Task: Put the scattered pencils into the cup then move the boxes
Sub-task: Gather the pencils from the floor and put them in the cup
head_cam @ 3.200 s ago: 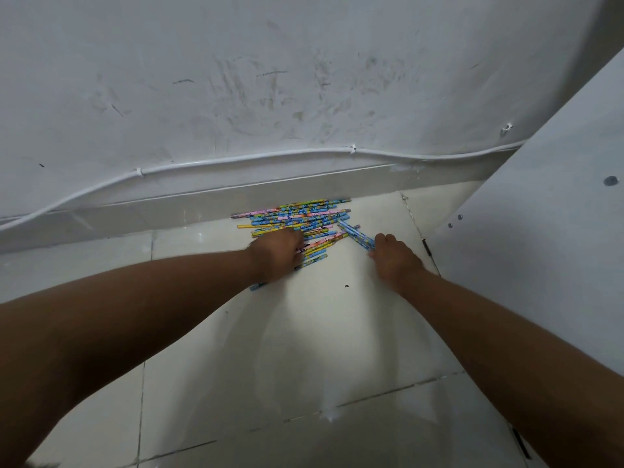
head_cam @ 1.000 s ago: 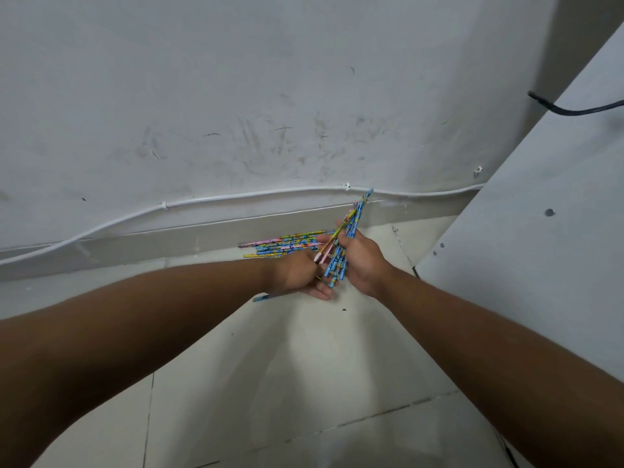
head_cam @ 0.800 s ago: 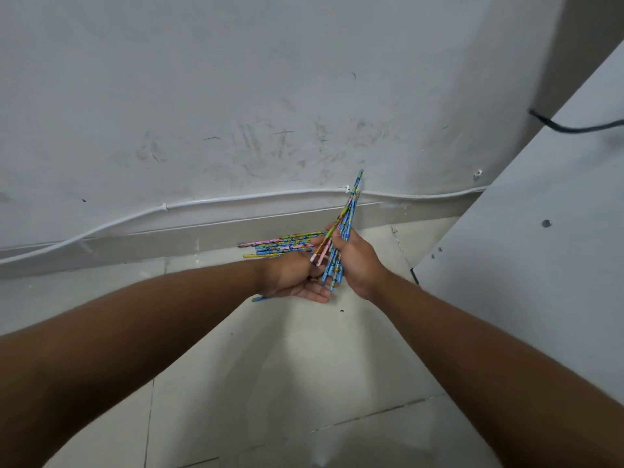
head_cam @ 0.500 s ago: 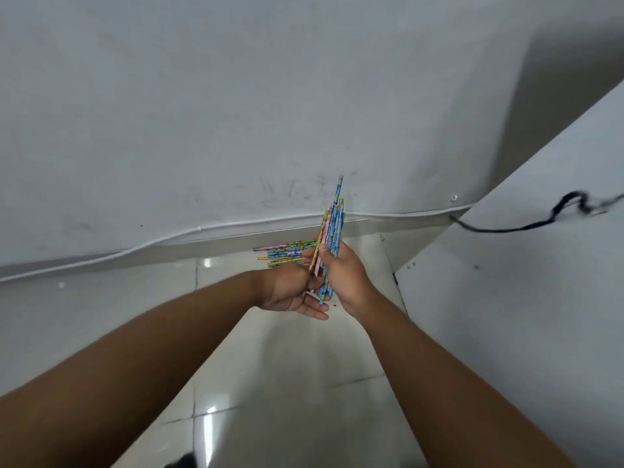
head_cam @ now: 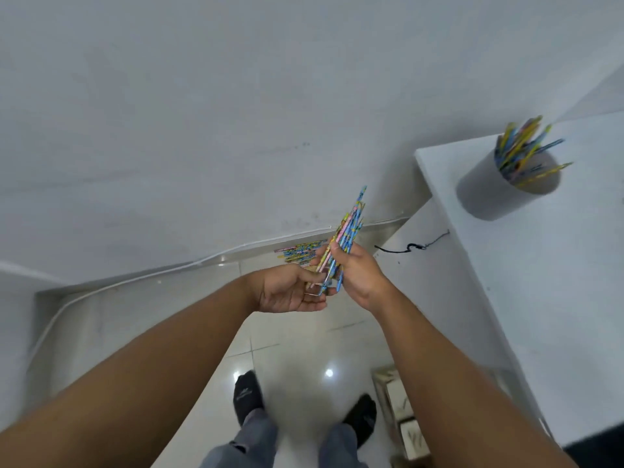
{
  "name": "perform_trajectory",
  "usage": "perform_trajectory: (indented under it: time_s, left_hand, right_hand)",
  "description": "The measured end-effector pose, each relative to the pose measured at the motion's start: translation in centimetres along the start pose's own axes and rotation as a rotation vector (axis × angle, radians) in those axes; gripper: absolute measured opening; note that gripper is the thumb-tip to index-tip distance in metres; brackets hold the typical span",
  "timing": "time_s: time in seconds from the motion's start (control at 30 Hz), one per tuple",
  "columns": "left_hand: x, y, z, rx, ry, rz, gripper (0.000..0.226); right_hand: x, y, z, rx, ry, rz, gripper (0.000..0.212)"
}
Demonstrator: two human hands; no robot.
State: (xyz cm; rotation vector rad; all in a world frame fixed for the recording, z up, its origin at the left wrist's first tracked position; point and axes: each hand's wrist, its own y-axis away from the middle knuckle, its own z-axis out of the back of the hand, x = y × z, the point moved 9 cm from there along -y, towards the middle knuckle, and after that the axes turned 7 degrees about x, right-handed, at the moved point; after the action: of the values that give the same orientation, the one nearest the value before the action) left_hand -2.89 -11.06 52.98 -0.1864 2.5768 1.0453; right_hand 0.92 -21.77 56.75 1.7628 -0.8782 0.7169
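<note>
**Bundle of pencils (head_cam: 348,228) held above a glossy tiled floor (head_cam: 290,346).**

The right hand (head_cam: 358,271) closed its grip round the middle of the thin, blue-and-yellow printed sticks, which stood nearly upright and fanned above the fist. The left hand (head_cam: 287,293) lay palm-up, fingers relaxed, under their lower ends. Loose pencils (head_cam: 299,252) lay flat on the floor at the wall's base, beyond the hands. A smooth grey cylindrical cup (head_cam: 496,194), part-filled with pencils, stood on the matt white counter (head_cam: 547,292), well apart from the bundle. Pale boxes (head_cam: 396,403) sat by the right foot, partly hidden by the forearm.
</note>
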Motion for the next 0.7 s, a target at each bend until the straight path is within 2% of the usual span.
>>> perform_trajectory:
  time_s: [0.13,0.2,0.33,0.53,0.7]
  left_hand:
    - [-1.3,7.7,-7.5,0.073,0.131,-0.073,0.072]
    - [-2.4,10.1,-10.0,0.091,0.196,-0.124,0.081]
    - [-5.4,13.8,-12.8,0.053,0.329,-0.276,0.072]
    - [-9.4,17.4,-14.9,0.061,0.478,-0.412,0.061]
    - [-12.4,17.8,-17.5,0.004,0.405,-0.405,0.06]
  right_hand:
    - [6.6,5.8,-4.1,-0.064,-0.034,0.064,0.022]
    - [9.2,7.9,-6.1,-0.06,-0.019,0.117,0.021]
    - [14.1,10.9,-9.5,-0.043,0.03,0.227,0.02]
    - [19.7,13.5,-11.4,-0.01,0.041,0.351,0.019]
    - [23.8,14.8,-11.0,-0.048,0.109,0.442,0.021]
